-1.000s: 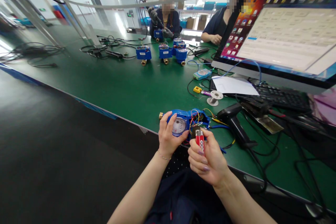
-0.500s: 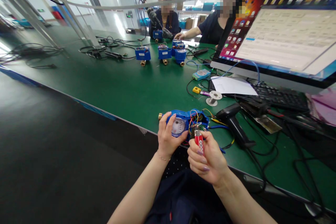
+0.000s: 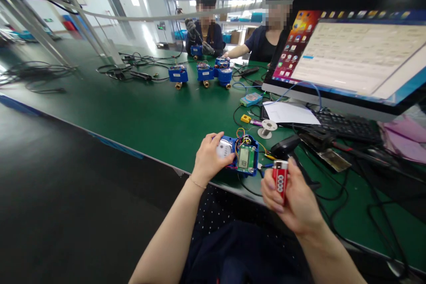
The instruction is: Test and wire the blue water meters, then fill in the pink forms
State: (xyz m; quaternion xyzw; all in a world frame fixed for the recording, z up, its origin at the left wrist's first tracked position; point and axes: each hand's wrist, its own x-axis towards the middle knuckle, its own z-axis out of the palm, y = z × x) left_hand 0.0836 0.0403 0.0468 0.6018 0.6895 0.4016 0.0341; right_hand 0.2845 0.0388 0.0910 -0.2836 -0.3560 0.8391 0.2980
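Note:
A blue water meter (image 3: 255, 153) lies on the green table near its front edge, its housing open. Inside show a green circuit board (image 3: 245, 163) with a small display and several thin coloured wires (image 3: 240, 135). My left hand (image 3: 210, 159) grips the meter's round dial end, thumb on the near side and fingers over the far side. To the right of the meter, apart from it, my right hand (image 3: 294, 199) is closed around a red lighter (image 3: 280, 181), held upright with its metal top up. No flame shows.
Behind the meter stand a wire spool (image 3: 267, 128) and a yellow-ended tool (image 3: 246, 118). A black scanner (image 3: 286, 145), cables, a keyboard (image 3: 356, 126) and a monitor (image 3: 349, 53) fill the right. Several blue meters (image 3: 178, 74) and two co-workers (image 3: 205, 31) are across the table.
My right hand has drawn the lighter away from the meter, to the right, uncovering the circuit board and its display. My left hand stays on the meter.

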